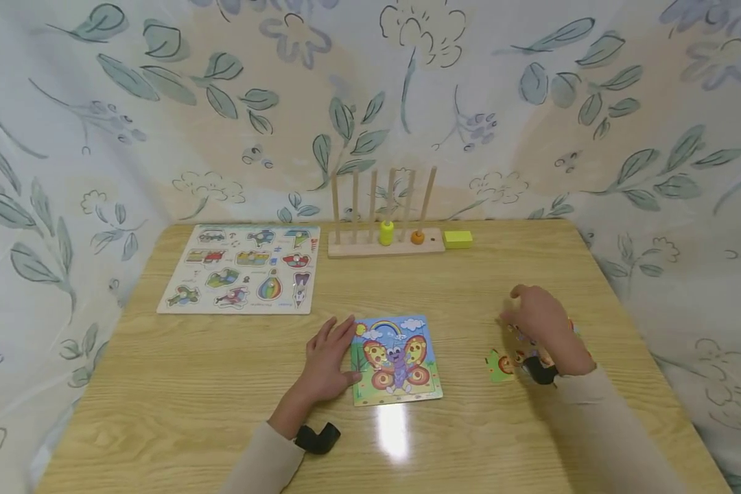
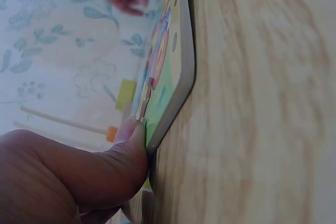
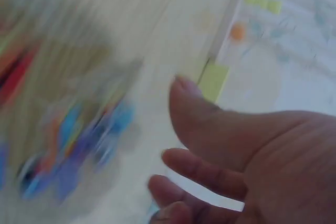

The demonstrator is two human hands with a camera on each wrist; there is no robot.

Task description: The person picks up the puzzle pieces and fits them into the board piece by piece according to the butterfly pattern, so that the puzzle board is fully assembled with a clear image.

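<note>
Picture board: tiny labels, unreadable | legible text: none

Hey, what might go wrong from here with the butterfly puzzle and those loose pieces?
The right hand is close by the loose pieces, so a careless brush might scatter them. The left hand touches the left edge of the butterfly puzzle; too hard a push there could slide it across the table.

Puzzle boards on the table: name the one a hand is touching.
The square butterfly puzzle: the left hand touches its left edge; the vehicle board lies farther back, untouched.
</note>
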